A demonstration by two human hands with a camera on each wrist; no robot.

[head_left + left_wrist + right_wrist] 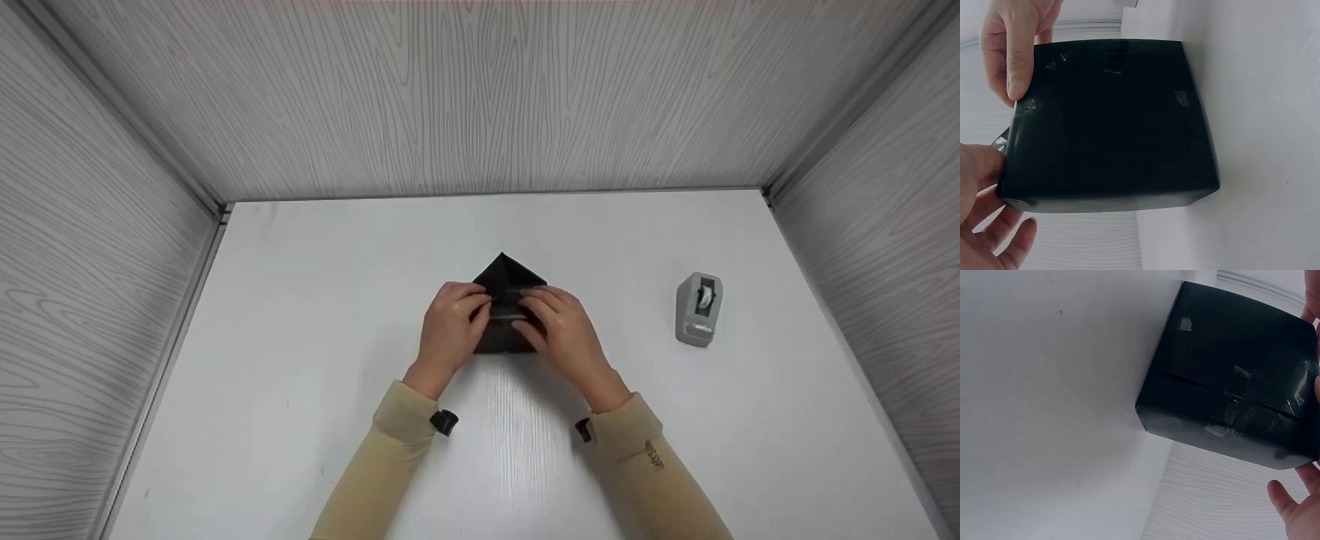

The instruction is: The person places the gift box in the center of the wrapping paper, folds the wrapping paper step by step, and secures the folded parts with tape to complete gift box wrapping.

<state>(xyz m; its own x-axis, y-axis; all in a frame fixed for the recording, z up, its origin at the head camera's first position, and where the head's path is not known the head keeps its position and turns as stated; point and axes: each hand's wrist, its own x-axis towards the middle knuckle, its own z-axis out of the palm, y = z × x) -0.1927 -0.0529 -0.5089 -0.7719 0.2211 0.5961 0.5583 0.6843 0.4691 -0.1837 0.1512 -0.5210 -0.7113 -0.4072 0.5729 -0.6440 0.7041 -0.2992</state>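
Note:
A black paper-wrapped package stands at the middle of the white table, a pointed triangular flap rising at its far end. My left hand pinches the upper left edge between thumb and fingers. From the opposite side, my right hand grips the upper edge, its thumb nearer me and its fingers over the far side. Close up in the left wrist view, the right thumb presses the top edge of the package's smooth face. Bits of clear tape cling to the paper, and a seam crosses one face in the right wrist view.
To the right on the table sits a grey tape dispenser with a small roll in it. Wood-grain panels enclose the table at the back and both sides. Black bands show at both sleeve cuffs.

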